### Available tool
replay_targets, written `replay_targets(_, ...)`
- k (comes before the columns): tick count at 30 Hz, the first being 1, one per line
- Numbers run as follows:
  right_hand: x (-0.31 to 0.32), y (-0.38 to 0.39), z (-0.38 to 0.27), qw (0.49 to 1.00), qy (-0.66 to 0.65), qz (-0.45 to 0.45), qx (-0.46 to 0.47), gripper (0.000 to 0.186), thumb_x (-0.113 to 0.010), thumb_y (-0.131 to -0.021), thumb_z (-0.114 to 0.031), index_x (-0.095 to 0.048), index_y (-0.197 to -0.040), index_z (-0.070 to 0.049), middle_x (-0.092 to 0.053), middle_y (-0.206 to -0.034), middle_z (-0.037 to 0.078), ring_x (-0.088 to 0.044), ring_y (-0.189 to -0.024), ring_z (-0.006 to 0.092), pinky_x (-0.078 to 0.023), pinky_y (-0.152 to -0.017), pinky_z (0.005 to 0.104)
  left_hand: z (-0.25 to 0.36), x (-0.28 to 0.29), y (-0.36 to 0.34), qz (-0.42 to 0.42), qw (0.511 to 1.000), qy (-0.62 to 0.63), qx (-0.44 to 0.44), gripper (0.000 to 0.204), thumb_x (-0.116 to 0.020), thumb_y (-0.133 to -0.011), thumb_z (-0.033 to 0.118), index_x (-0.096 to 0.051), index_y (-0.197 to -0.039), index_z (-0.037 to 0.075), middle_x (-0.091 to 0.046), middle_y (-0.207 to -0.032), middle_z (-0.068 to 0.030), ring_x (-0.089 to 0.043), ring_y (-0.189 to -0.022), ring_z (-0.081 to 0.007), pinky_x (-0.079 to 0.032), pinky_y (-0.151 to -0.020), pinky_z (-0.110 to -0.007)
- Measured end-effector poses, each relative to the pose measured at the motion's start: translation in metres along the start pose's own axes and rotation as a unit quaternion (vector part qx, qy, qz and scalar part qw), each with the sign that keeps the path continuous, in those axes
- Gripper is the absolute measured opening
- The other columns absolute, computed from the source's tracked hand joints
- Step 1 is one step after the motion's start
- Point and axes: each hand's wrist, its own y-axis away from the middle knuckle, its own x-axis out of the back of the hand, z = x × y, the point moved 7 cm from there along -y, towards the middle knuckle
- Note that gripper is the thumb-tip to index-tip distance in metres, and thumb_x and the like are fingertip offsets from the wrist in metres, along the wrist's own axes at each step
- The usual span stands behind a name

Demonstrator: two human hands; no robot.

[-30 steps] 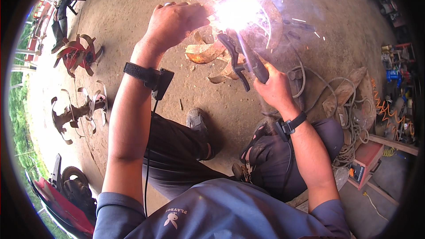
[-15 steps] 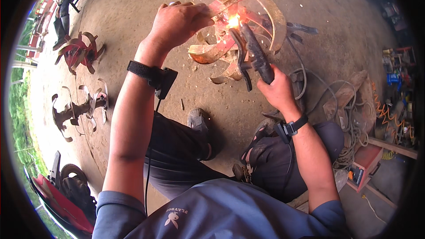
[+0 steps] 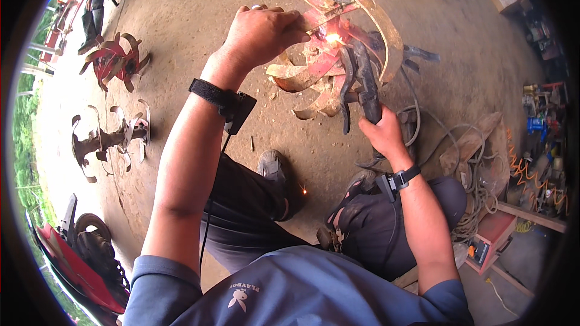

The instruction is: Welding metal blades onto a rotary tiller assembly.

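In front of me on the concrete floor stands a rusty red-and-brown tiller rotor [image 3: 391,33] with curved blades. My left hand [image 3: 264,35] is closed round one of its blades at the left side. My right hand [image 3: 385,135] is closed round the handle of a black welding electrode holder [image 3: 365,78], which points up into the rotor. A bright orange-white glow [image 3: 333,38] burns at the rotor's middle, just beyond the holder's jaws. The glare hides the electrode and the exact contact spot.
Two more bladed rotors, one red [image 3: 115,62] and one dark [image 3: 109,139], lie at left. Cables [image 3: 474,205] coil beside a red box [image 3: 490,238] at right. A small spark [image 3: 304,192] glows near my shoe [image 3: 273,168]. A person [image 3: 95,0] sits at far left.
The rotor, both hands and the holder appear slightly farther right and lower in view, as does the floor around them. A spark now shows near my shoe. Both grips stay the same.
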Motion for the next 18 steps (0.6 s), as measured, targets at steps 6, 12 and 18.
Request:
replay_targets(6, -0.004, -0.001, 0.005, 0.991, -0.131, 0.013, 0.031, 0.011, -0.073, -0.089, -0.01, -0.065, -0.093, -0.003, -0.062, -0.076, -0.002, -0.057, -0.064, 0.007, -0.046, -0.057, 0.0298, -0.002, -0.005, 0.001, 0.006, 1.0, -0.006, -0.008, 0.031, -0.068, -0.101, 0.048, -0.075, -0.119, 0.024, -0.079, -0.107, -0.003, -0.075, -0.104, -0.0309, -0.056, -0.091, -0.051)
replay_targets(12, -0.017, -0.01, 0.033, 0.982, -0.185, 0.023, 0.015, 0.016, -0.073, -0.09, -0.006, -0.065, -0.102, -0.001, -0.065, -0.078, 0.002, -0.063, -0.061, 0.0127, -0.052, -0.056, 0.0311, -0.004, -0.003, 0.004, -0.007, 1.0, -0.028, 0.002, 0.025, -0.071, -0.1, 0.042, -0.075, -0.12, 0.026, -0.079, -0.107, -0.0005, -0.076, -0.102, -0.0288, -0.055, -0.093, -0.052)
replay_targets(18, -0.044, -0.01, 0.064, 0.957, -0.29, -0.009, 0.006, 0.011, -0.069, -0.092, 0.0, -0.064, -0.102, -0.003, -0.064, -0.083, 0.006, -0.066, -0.065, 0.0184, -0.056, -0.062, 0.0347, -0.008, 0.002, 0.008, 0.02, 0.998, -0.053, 0.001, 0.017, -0.069, -0.091, 0.018, -0.076, -0.105, 0.02, -0.078, -0.097, -0.0033, -0.076, -0.093, -0.0274, -0.06, -0.079, -0.045)
